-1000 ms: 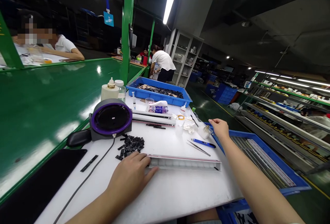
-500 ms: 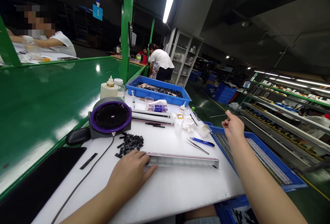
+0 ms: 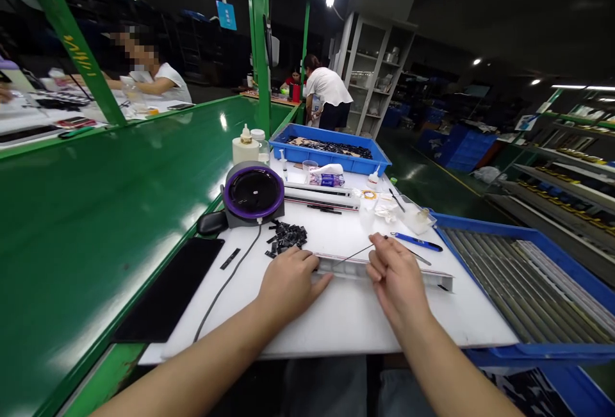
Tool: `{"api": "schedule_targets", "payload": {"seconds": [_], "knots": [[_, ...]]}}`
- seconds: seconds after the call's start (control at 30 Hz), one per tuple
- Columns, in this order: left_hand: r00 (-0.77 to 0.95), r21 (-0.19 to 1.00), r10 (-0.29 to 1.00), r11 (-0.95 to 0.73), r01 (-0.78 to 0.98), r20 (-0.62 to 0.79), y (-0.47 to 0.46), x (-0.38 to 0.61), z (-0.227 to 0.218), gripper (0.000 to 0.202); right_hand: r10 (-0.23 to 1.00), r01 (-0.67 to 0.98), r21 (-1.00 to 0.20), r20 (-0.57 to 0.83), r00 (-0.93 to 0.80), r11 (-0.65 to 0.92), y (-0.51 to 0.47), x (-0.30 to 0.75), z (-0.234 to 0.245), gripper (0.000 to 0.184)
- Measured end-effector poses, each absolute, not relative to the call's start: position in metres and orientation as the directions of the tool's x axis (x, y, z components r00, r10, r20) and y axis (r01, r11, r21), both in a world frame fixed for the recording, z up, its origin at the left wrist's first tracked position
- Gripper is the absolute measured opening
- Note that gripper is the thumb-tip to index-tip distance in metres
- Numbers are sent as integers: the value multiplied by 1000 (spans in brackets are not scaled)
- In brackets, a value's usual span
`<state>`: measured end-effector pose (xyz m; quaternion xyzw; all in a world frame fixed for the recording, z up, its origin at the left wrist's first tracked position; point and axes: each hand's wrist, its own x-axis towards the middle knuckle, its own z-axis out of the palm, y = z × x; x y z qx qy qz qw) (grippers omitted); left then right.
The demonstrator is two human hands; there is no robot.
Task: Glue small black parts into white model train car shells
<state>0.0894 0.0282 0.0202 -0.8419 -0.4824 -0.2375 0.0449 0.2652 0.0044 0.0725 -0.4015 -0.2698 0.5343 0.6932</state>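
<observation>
In my head view, the only one I have, the pale channel strip (image 3: 353, 269) lies on the near part of the white table (image 3: 327, 324), running from left to right. The left hand (image 3: 289, 281) holds its left end, with the thumb on the near side and the fingers on the far side; how firmly it presses, I cannot tell. The right hand (image 3: 394, 271) has a narrow pinch on a thin dark stick (image 3: 356, 253), which slants down to the left toward the channel. Whether the tip touches inside, I cannot see. Just left and far of the left hand is a heap of black pieces (image 3: 289, 236); beyond the right hand lies a blue pen-like tool (image 3: 418, 241). I judge that the step in hand is steadying the channel and guiding the stick tip; the next move calls for a quiet left hand and small, light right-hand corrections.
</observation>
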Motion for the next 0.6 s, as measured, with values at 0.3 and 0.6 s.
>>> {"api": "schedule_targets", "payload": {"seconds": [0.3,0.6], "knots": [[429,179,783,-550,816,451,29,89,20,30,928,-260,-949,73,365,177,-1,237,33,34],[427,212,788,-556,804,444,29,89,24,28,928,-69,-984,128,351,162,-4,233,23,32]]}}
